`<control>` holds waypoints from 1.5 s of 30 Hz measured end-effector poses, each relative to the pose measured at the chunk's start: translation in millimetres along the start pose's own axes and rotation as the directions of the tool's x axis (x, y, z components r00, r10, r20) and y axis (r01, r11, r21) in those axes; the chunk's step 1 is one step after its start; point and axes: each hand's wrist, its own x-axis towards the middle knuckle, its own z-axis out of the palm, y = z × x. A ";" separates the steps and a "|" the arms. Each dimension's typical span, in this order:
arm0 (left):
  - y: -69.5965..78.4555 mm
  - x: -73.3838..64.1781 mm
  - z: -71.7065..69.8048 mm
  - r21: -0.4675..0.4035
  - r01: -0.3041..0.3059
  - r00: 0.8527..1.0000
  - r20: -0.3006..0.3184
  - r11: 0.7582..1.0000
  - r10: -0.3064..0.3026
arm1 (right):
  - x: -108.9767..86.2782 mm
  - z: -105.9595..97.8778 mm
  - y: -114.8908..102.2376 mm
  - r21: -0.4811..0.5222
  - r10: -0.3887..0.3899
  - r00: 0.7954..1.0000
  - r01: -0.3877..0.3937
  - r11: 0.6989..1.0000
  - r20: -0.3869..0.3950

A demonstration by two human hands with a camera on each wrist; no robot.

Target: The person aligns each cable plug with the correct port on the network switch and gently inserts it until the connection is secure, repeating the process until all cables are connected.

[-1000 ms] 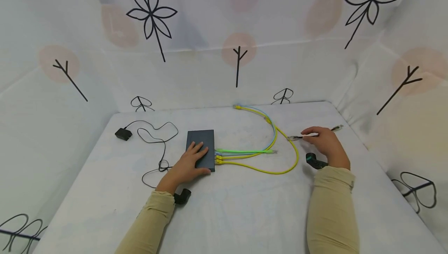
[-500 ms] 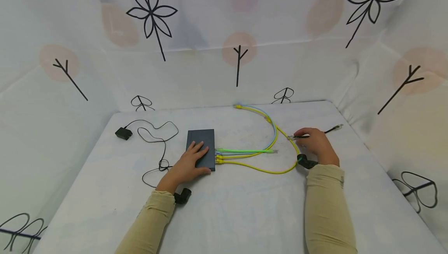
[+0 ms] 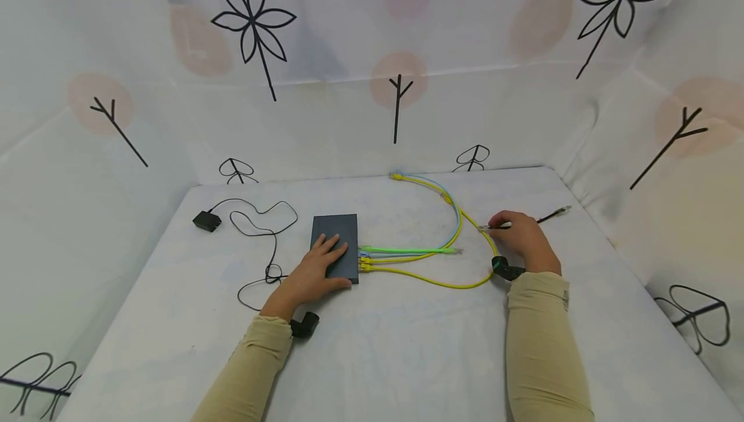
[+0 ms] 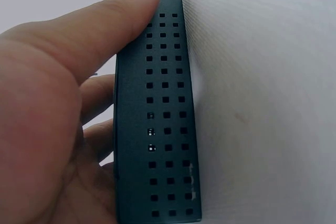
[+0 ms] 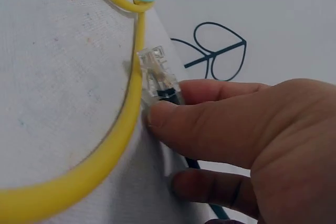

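Note:
A dark grey network switch (image 3: 344, 234) lies on the white table, with my left hand (image 3: 314, 273) resting on it, fingers spread over its top. In the left wrist view, my thumb (image 4: 113, 22) lies on its perforated side (image 4: 165, 85). My right hand (image 3: 522, 238) pinches a short black Ethernet cable (image 3: 549, 216) just behind its clear plug (image 5: 157, 72). That plug is right beside, perhaps touching, a yellow Ethernet cable (image 5: 118, 145). Yellow, light blue and green Ethernet cables (image 3: 409, 251) run from the switch's right side.
A black power adapter (image 3: 206, 221) stands at the table's back left, its thin black cord (image 3: 273, 234) winding toward the switch. Cable plugs (image 3: 396, 176) lie near the back edge. White printed fabric walls (image 3: 325, 125) surround the table (image 3: 407, 357).
My right hand has slid left along the black Ethernet cable to its plug end, leaving more of the far end uncovered. The left hand and the network switch stay in place.

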 end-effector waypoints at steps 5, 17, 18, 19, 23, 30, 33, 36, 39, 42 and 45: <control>-0.3 0.7 0.6 -0.005 0.000 1.000 0.001 1.000 0.000 | 1.0 -0.3 1.0 -0.001 -0.014 1.000 0.014 1.000 0.007; -0.1 1.0 0.9 -0.007 0.004 1.000 0.002 1.000 -0.004 | 5.0 2.0 2.1 -0.006 -0.035 0.999 0.035 0.999 -0.019; 0.2 0.9 0.8 -0.007 0.006 1.000 0.002 1.000 -0.006 | 5.5 2.4 2.0 -0.006 -0.032 0.999 0.031 0.999 -0.020; 0.4 0.8 0.7 -0.007 0.007 1.000 0.001 1.000 -0.007 | 5.6 2.5 1.5 0.002 -0.027 0.999 0.027 1.000 -0.017; 0.9 0.8 0.5 -0.003 0.013 1.000 0.002 1.000 -0.013 | 5.3 2.8 -0.4 0.014 -0.022 1.000 0.023 1.000 -0.014; 0.0 1.6 1.2 0.006 0.017 1.000 -0.001 1.000 -0.017 | 3.2 1.2 -4.2 0.046 -0.015 1.000 0.016 0.999 -0.022; -0.6 1.7 1.5 0.010 0.014 1.000 -0.003 1.000 -0.014 | 2.4 0.9 -6.0 0.059 -0.016 1.000 0.017 0.998 -0.016; -0.7 1.7 1.6 0.009 0.011 1.000 -0.003 1.000 -0.011 | 1.9 1.8 -8.2 0.062 -0.022 1.000 0.023 0.998 -0.012; -0.4 1.3 1.3 0.005 0.011 1.000 -0.001 1.000 -0.011 | 2.0 3.7 -11.3 0.045 -0.033 0.999 0.034 0.998 -0.023; -0.1 0.9 0.8 0.005 0.013 1.000 0.001 1.000 -0.013 | 2.1 5.7 -15.0 0.017 -0.047 0.998 0.047 0.999 -0.042; -0.1 0.8 0.8 0.007 0.014 1.000 0.003 1.000 -0.014 | 3.0 7.1 -18.0 -0.002 -0.066 0.996 0.066 0.998 -0.058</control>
